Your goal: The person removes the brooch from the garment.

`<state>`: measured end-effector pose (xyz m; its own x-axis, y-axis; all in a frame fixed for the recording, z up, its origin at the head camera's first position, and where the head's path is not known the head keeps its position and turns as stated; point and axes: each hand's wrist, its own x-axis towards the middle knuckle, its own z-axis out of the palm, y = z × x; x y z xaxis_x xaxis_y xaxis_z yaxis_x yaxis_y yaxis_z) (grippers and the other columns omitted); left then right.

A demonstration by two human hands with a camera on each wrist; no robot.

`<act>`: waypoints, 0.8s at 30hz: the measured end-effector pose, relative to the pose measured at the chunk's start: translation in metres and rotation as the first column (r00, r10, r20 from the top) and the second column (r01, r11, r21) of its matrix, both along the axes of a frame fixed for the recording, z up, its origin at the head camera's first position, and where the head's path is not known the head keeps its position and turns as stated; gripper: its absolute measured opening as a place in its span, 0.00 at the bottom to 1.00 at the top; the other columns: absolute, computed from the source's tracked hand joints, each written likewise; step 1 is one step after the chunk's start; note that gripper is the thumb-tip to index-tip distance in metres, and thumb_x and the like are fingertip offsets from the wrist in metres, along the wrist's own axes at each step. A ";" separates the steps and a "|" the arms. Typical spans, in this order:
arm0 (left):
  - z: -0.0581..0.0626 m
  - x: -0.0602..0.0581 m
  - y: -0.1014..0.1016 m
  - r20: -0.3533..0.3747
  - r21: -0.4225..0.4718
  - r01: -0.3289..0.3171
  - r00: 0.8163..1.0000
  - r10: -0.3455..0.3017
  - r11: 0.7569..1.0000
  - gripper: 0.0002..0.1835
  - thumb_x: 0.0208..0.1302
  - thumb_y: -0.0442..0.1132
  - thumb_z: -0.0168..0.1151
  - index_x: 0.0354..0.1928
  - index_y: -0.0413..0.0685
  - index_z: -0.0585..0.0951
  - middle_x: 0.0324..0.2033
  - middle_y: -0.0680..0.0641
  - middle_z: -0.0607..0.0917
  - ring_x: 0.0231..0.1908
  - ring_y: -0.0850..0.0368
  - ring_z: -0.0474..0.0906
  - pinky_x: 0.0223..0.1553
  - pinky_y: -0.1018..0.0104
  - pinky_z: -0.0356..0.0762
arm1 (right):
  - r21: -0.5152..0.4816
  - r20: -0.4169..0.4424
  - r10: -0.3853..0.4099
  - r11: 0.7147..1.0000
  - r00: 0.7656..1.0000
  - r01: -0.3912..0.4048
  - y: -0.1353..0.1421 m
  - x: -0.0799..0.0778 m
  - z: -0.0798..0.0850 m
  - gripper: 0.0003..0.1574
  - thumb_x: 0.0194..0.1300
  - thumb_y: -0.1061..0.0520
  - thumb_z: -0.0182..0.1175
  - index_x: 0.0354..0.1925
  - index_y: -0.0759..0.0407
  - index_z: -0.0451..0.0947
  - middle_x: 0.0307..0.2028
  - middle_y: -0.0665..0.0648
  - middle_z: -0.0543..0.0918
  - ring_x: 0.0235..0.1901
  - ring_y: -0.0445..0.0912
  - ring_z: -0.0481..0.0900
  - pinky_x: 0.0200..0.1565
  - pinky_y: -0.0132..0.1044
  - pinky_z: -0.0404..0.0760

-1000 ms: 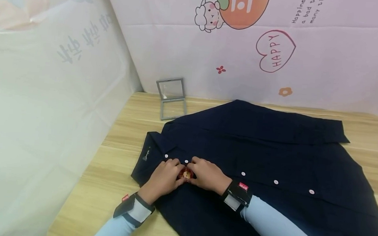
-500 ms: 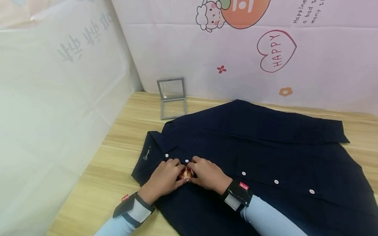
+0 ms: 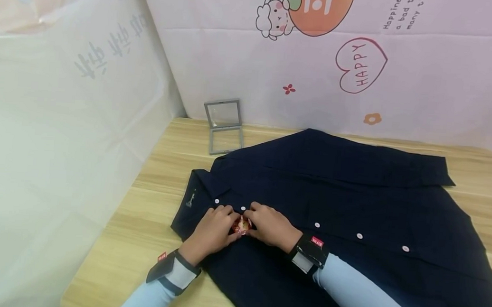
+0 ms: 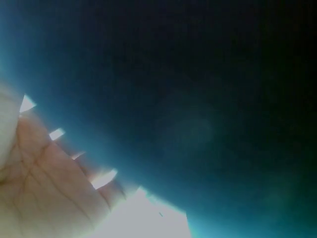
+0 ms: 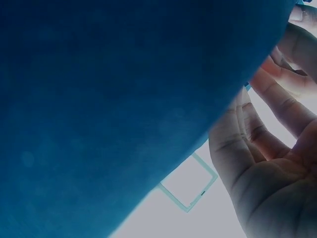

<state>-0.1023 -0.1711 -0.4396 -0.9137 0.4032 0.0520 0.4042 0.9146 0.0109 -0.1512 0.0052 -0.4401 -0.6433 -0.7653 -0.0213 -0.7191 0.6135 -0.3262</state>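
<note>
A dark navy shirt (image 3: 354, 199) with white buttons lies spread out, collar to the left. Near its upper buttons, a small red-and-gold brooch (image 3: 242, 225) is between my two hands. My left hand (image 3: 215, 228) pinches its left side, thumb below and fingers above. From the right, my right hand (image 3: 272, 226) pinches the other side in the same way. Dark cloth fills much of both wrist views; the left palm (image 4: 44, 183) and the right hand's fingers (image 5: 277, 99) show at its edge. The brooch's back and any fastening are hidden.
An opened grey-framed clear case (image 3: 225, 140) stands at the back of the wooden table (image 3: 152, 204), beside the shirt's shoulder. A printed white cloth (image 3: 251, 78) hangs behind the table, and a pale sheet (image 3: 57, 159) hangs along the left.
Both hands stay almost in place around the brooch. The brooch's face looks slightly turned, its shine shifting from gold to paler pink. The shirt and case lie as before.
</note>
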 end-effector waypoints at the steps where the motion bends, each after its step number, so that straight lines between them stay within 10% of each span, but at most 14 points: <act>1: 0.000 0.000 0.000 0.000 0.000 -0.001 1.000 0.001 1.000 0.21 0.56 0.55 0.71 0.45 0.48 0.85 0.38 0.49 0.83 0.38 0.53 0.79 0.36 0.59 0.77 | -0.001 0.001 0.000 1.000 1.000 0.000 0.000 0.000 0.000 0.17 0.60 0.51 0.70 0.45 0.57 0.82 0.36 0.54 0.77 0.30 0.42 0.76 0.31 0.35 0.79; 24: -0.001 -0.003 0.000 0.000 -0.031 0.025 1.000 -0.025 0.999 0.22 0.57 0.57 0.70 0.46 0.49 0.85 0.42 0.49 0.85 0.40 0.53 0.80 0.38 0.60 0.76 | 0.011 -0.010 -0.007 1.000 1.000 0.007 -0.003 0.004 0.007 0.21 0.61 0.46 0.68 0.48 0.56 0.82 0.38 0.54 0.77 0.29 0.41 0.75 0.30 0.34 0.77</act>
